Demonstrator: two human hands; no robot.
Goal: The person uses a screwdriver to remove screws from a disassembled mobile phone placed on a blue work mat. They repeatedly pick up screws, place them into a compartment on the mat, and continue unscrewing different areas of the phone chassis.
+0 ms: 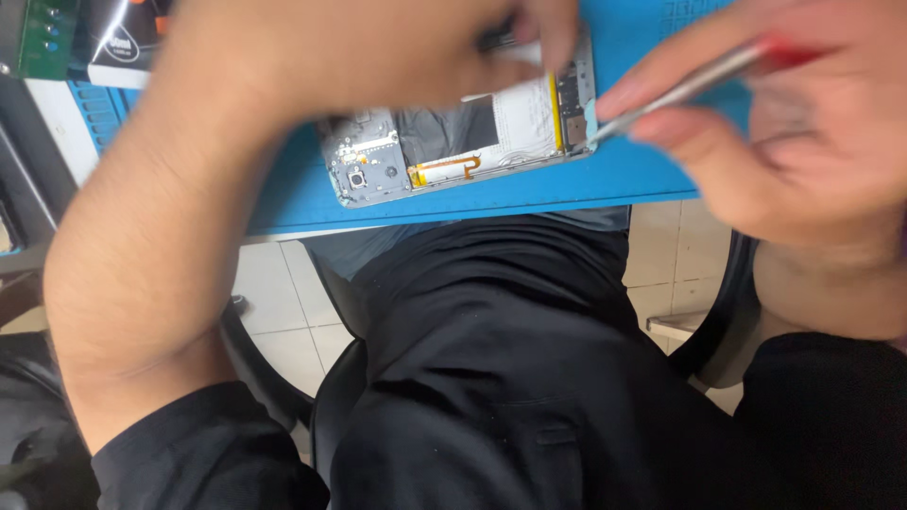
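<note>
An opened phone (453, 142) lies back-off on a blue work mat (605, 175), its battery, boards and an orange flex cable showing. My left hand (378, 47) reaches over the phone's far edge and presses its fingers on the upper right part. My right hand (784, 132) grips a slim metal tool with a red end (680, 90). The tool's tip touches the phone's right end near the small lower board.
A green circuit board (38, 38) and a dark box (128, 38) sit at the top left on the mat's edge. Below the mat are my lap in black trousers (510, 378), a black chair and a tiled floor (283, 312).
</note>
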